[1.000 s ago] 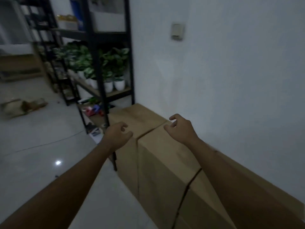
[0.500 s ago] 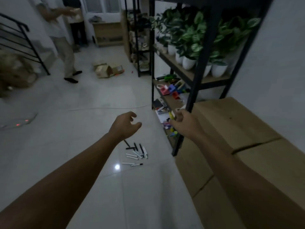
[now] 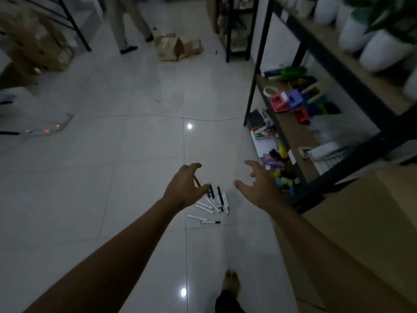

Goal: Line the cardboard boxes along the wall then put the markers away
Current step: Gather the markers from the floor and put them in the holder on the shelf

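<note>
Two bare arms reach forward over a pale tiled floor (image 3: 112, 177). The left hand (image 3: 184, 188) has loosely curled fingers and holds nothing; the right hand (image 3: 259, 186) is spread, fingers apart, palm turned inward, also holding nothing. Between and just beyond the hands, a scattered cluster of markers (image 3: 213, 203) lies on the floor (white barrels, some dark caps), near the foot of a black metal shelf (image 3: 300, 175) at the right. A cardboard box (image 3: 361, 211) sits by the lower right edge of the floor, past the shelf. A bare foot (image 3: 231, 282) shows at the bottom.
</note>
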